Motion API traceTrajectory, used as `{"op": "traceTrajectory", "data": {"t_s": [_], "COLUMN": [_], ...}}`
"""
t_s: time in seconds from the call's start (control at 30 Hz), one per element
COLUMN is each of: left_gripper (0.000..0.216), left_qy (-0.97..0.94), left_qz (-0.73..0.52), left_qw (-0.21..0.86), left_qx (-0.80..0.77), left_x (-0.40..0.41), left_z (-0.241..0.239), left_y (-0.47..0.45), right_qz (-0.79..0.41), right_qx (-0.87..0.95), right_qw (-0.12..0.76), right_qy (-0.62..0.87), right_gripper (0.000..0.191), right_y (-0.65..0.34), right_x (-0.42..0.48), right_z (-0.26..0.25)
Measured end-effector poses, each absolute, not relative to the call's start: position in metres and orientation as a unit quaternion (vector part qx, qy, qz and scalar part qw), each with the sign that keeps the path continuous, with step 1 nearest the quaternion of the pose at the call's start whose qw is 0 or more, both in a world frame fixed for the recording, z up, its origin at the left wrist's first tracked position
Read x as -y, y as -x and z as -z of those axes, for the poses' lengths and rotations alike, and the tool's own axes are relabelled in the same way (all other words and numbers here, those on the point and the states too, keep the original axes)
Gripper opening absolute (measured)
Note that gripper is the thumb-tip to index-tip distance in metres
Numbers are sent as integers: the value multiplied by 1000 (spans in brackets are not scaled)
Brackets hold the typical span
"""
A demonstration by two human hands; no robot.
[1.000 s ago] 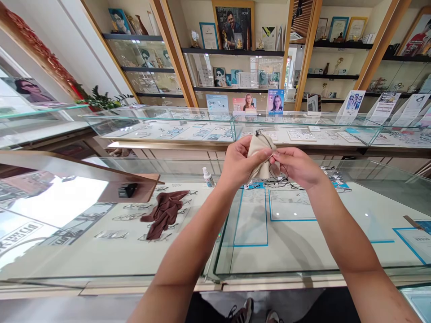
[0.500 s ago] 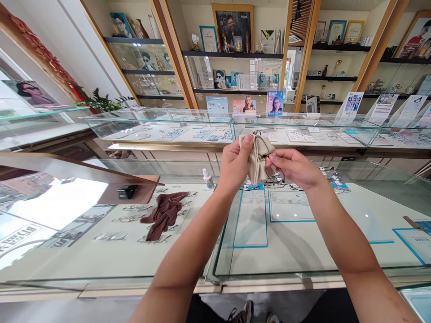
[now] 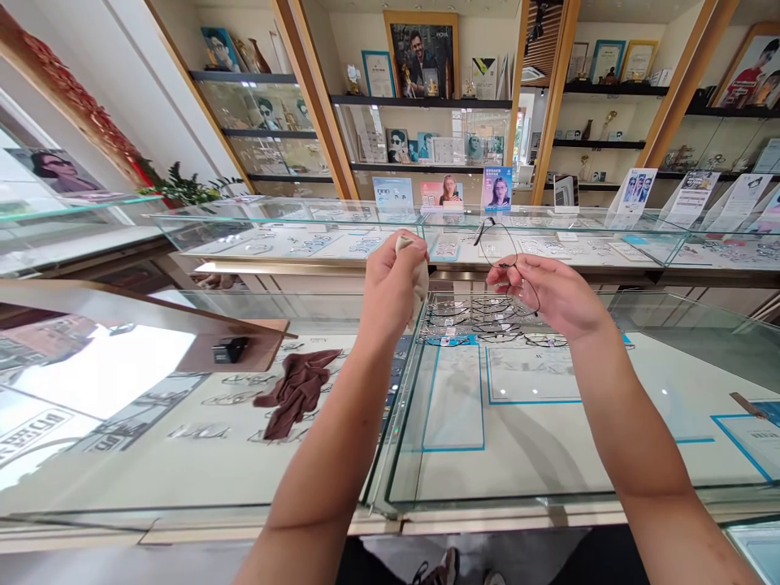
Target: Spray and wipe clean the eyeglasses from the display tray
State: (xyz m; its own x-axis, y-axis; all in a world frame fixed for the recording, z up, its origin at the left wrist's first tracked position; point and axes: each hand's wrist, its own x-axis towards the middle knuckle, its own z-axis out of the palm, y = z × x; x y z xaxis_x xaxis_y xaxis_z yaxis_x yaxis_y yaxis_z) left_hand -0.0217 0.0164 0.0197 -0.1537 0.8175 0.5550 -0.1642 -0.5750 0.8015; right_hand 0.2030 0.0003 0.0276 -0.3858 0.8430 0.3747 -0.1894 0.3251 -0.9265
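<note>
My left hand [image 3: 395,280] is closed around a cream-coloured cloth [image 3: 420,280], most of it hidden in the fist. To its right, my right hand [image 3: 552,292] pinches a pair of thin dark-rimmed eyeglasses [image 3: 481,252] near the middle of the frame. The glasses are held up on edge, one round rim above the fingers and part of the other crossing them. A gap separates the cloth from the glasses. Both hands are raised above the glass display counter [image 3: 454,479], where rows of eyeglasses [image 3: 496,329] lie behind and below them.
A crumpled brown cloth [image 3: 298,390] lies on the left counter among more frames. Near it are a wooden panel [image 3: 201,341] and a small black box [image 3: 230,349]. Another glass showcase [image 3: 292,211] crosses behind, with standing cards [image 3: 634,195] on top and wall shelves beyond.
My hands have moved apart. The cloth has come off the glasses and gone left with my left hand, while my right hand has shifted right, holding the glasses up in view.
</note>
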Motion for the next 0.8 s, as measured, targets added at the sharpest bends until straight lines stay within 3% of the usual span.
{"op": "traceTrajectory", "data": {"t_s": [0.13, 0.3, 0.53, 0.67, 0.8], "left_gripper": [23, 19, 27, 35, 32], "left_qy": [-554, -495, -397, -369, -399], "left_qz": [-693, -652, -569, -545, -540], "left_qw": [370, 484, 656, 702, 704], "left_qx": [-276, -311, -296, -271, -231], "left_x": [-12, -20, -24, -20, -25], "left_z": [-21, -18, -21, -22, -15], "left_y": [20, 15, 3, 2, 5], "right_qz": [-534, -473, -90, 120, 223], "right_qx": [648, 681, 803, 815, 803], "right_qw": [490, 494, 472, 350, 253], "right_qy": [235, 261, 353, 447, 491], "right_gripper": [31, 26, 22, 27, 33], "right_y": [-203, -198, -174, -159, -150], "right_x": [1, 5, 17, 13, 5], "right_z": [-27, -28, -18, -6, 3]}}
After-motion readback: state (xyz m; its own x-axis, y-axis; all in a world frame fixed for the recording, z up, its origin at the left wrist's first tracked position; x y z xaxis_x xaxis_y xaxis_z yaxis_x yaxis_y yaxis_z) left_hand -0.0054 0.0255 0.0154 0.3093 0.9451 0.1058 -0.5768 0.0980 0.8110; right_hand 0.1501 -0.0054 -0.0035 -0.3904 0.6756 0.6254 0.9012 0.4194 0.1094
